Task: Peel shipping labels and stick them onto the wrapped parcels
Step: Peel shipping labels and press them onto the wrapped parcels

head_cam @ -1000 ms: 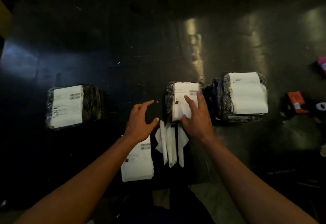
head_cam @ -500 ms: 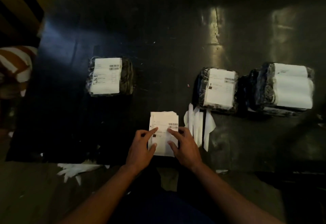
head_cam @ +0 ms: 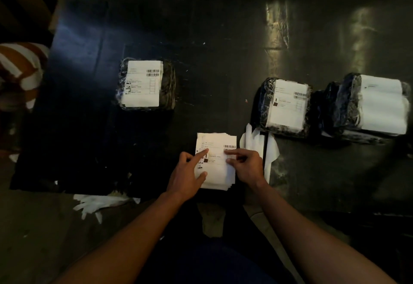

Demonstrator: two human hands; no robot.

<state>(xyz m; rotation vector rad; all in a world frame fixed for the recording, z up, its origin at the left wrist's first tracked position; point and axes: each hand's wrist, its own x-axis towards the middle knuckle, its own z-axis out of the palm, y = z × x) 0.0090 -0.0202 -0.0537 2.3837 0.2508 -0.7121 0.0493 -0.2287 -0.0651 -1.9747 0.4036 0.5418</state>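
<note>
Label stack [head_cam: 215, 160] at the near table edge is pinned by the left hand [head_cam: 185, 178], forefinger and thumb laid out straight on the top sheet; the right hand [head_cam: 244, 166] works the right edge with curled fingers, though whether the sheet is actually pinched cannot be told. For a clean peel, the stack should be kept pressed flat while one corner is lifted slowly. Three wrapped parcels [head_cam: 146, 84] [head_cam: 285, 107] [head_cam: 368, 108] beyond are already labelled, with peeled backing strips [head_cam: 259, 147] beside the stack.

Striped brown-and-white cloth [head_cam: 20, 71]: cut by left edge. Rightmost black-wrapped parcel [head_cam: 371, 107]: clipped at right edge. White label stack [head_cam: 215, 149]: print illegible, partly under hands.
</note>
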